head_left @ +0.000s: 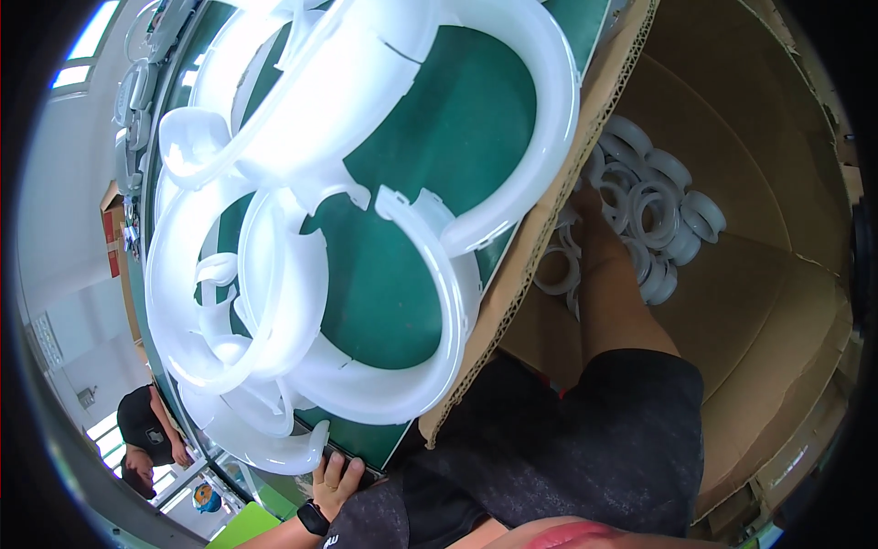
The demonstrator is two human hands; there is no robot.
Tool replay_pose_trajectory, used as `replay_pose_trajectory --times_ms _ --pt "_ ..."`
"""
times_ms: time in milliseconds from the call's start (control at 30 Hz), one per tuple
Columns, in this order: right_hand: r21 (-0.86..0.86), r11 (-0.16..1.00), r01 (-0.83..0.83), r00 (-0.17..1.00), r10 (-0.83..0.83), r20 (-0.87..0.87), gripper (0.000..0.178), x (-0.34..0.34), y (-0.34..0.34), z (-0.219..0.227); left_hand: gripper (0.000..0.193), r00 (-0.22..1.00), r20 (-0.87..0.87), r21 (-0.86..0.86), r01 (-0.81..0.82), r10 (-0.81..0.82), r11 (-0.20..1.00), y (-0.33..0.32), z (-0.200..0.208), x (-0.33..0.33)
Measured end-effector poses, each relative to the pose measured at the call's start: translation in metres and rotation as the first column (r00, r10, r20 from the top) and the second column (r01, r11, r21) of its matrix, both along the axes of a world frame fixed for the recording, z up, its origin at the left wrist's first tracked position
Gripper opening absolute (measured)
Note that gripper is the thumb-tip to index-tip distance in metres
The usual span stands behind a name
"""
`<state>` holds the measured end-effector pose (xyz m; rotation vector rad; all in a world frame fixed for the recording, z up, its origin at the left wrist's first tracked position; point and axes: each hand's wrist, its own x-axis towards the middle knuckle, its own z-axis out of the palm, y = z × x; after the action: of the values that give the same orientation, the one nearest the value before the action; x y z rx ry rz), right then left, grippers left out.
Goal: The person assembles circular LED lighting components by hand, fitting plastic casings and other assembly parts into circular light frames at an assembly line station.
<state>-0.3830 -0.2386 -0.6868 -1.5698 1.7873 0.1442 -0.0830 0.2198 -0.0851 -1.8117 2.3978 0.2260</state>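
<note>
At least ten small white rings (673,220) lie in the cardboard box (759,316). The right hand (593,220) reaches among them; its fingers are hidden, so their grip cannot be told. The left hand (337,480) rests at the edge of the green tabletop (457,119), fingers bent and slightly parted, any hold unclear. Advised: keep the right forearm (611,288) off the box's rough edge and handle rings singly to limit scuffing. Count: one box, one tabletop, one watch (313,519), one co-worker (144,430); at least five large white curved pieces (366,101), overlapping, exact number undetermined.
</note>
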Motion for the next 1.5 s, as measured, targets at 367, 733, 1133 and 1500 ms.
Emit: replay_pose_trajectory --times_ms 367,733,1133,1500 --pt "0.373 0.818 0.437 0.761 -0.558 0.332 0.04 -0.047 0.184 0.048 0.049 1.0 -0.019 -0.056 -0.025 0.024 0.998 -0.034 0.0 -0.013" --pt "0.139 0.851 0.507 0.147 -0.244 0.959 0.044 -0.168 0.074 0.309 0.027 0.817 -0.55 -0.413 -0.083 -0.176 0.907 -0.021 0.016 -0.012" --pt "-0.65 0.34 -0.679 0.057 0.908 0.415 0.036 0.172 0.289 0.785 0.065 -0.44 -0.898 0.315 -0.606 0.022 0.731 0.106 0.058 0.066" --pt "-0.383 -0.356 -0.852 -0.392 0.92 0.017 0.065 0.374 0.41 0.688 0.049 -0.366 -0.91 0.413 -0.84 0.194 0.352 0.22 0.02 0.149"
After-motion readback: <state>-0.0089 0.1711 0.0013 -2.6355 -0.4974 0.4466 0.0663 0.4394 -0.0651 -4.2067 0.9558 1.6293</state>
